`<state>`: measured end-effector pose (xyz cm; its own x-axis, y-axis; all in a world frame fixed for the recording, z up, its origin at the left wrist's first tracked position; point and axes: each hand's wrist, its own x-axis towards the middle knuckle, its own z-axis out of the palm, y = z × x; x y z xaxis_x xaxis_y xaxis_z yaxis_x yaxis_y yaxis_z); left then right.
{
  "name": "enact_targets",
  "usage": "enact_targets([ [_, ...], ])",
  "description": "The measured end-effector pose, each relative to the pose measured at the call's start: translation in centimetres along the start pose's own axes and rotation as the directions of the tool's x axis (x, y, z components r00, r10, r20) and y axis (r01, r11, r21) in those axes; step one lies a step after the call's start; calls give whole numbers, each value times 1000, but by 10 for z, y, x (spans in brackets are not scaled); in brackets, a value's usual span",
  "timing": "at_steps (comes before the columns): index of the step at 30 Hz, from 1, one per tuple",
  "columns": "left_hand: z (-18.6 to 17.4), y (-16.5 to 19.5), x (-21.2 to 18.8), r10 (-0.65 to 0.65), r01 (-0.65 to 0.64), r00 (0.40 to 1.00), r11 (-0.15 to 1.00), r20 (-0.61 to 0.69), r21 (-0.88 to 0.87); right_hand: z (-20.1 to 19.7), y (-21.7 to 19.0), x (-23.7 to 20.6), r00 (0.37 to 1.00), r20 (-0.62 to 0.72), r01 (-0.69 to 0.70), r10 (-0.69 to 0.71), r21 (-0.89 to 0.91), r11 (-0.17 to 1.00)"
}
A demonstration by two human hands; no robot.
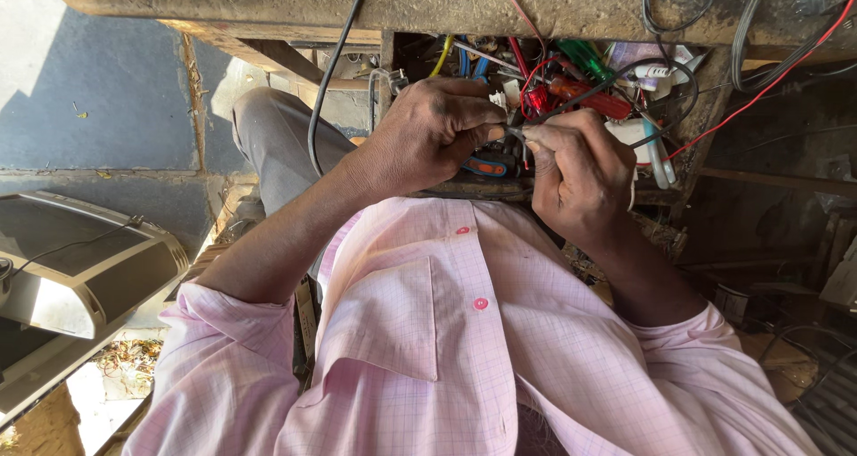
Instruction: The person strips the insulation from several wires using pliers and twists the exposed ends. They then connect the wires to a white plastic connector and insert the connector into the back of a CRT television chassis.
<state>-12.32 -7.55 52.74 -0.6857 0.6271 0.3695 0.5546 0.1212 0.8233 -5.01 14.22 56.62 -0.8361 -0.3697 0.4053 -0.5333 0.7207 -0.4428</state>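
Left hand [433, 135]: is being held closed, fingertips pinching one end of a thin dark wire [516, 133], just in front of the open drawer [500, 186].
Right hand [580, 175]: is being held closed, thumb and forefinger gripping the same wire, touching the left hand's fingertips.
Wire: is being held between both hands, above the drawer's front edge.
Drawer: is being shown under the desk [402, 5], filled with red-handled screwdrivers [589, 99], a green-handled tool [585, 59] and tangled cables.
Black cable [332, 72]: is hanging from the desk, left of the drawer.
Grey device [80, 264]: is lying on the floor, well left of the drawer.
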Motion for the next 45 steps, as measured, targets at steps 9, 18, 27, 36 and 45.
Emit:
enact_targets([
  [9,-9,4,54,-23,23,1000,999,10,-31,-28,27,40,1000,-11,-18,19,61,998],
  [18,-34,7,105,-12,11,999,1000,35,13,-39,41,80,987,-29,-148,158,218,965],
  [27,-76,70,193,171,-113,974,936,-150,333,-118,40,150,970,-84,-225,227,38,974],
  [36,-9,31,153,97,-45,970,972,-222,230,-41,76,105,608,219,-279,763,959,-53],
  [45,43,3,151,148,-142,988,983,-41,116,-34,127,60,650,418,-124,635,882,-454],
])
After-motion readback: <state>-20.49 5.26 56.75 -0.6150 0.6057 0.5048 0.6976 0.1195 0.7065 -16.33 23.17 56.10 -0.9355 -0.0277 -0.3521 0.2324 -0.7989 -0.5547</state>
